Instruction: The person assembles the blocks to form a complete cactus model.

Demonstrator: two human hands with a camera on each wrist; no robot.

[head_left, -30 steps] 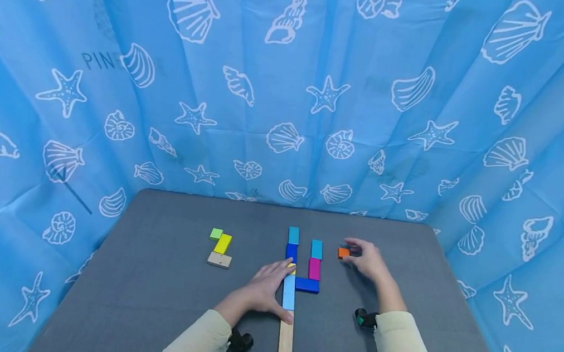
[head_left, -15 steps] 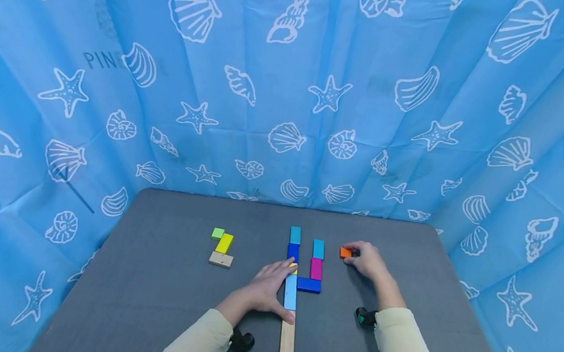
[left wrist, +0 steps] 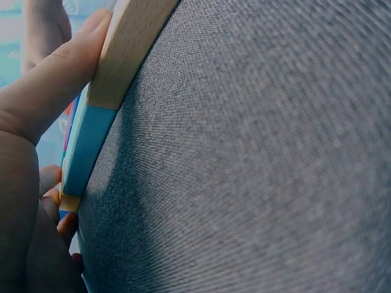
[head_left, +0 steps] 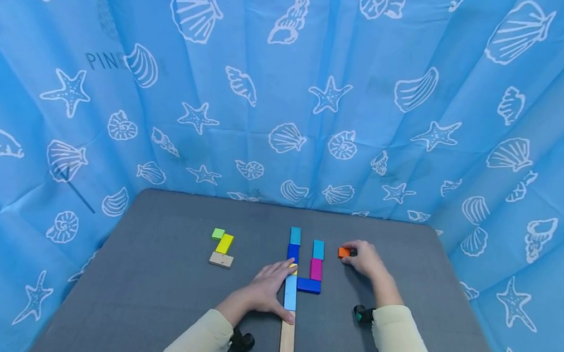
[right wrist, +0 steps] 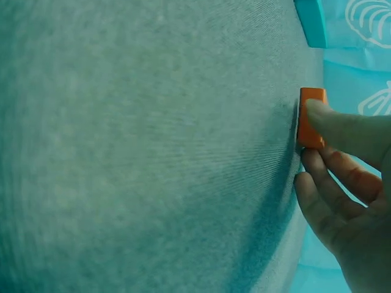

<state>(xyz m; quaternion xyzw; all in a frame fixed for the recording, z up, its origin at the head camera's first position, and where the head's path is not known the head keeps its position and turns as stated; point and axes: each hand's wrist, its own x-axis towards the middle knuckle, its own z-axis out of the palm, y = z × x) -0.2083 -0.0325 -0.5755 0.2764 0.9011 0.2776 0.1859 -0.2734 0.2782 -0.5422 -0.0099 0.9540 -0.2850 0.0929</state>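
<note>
In the head view my left hand (head_left: 264, 292) rests spread along a column of flat blocks. Its thumb touches the plain wooden block (head_left: 287, 338), and its fingertips lie over a small yellow block (head_left: 293, 272). Between them sits a light blue block (head_left: 290, 294). Farther up the column are a dark blue block (head_left: 293, 252) and a teal block (head_left: 295, 235). At the right, my right hand (head_left: 367, 260) pinches a small orange block (head_left: 343, 253); in the right wrist view the thumb lies on one side of this orange block (right wrist: 310, 135), close to the tabletop.
Right of the column, a blue block (head_left: 309, 285), a magenta block (head_left: 316, 269) and another teal block (head_left: 318, 249) form a hook. Far left lie a green block (head_left: 218, 234), a yellow block (head_left: 224, 243) and a wooden block (head_left: 221, 259). A shell-print curtain (head_left: 247, 111) surrounds the grey table (head_left: 150, 298).
My right thumb and fingers have come together on the orange block, which has barely moved. The left hand stays in place on the column.
</note>
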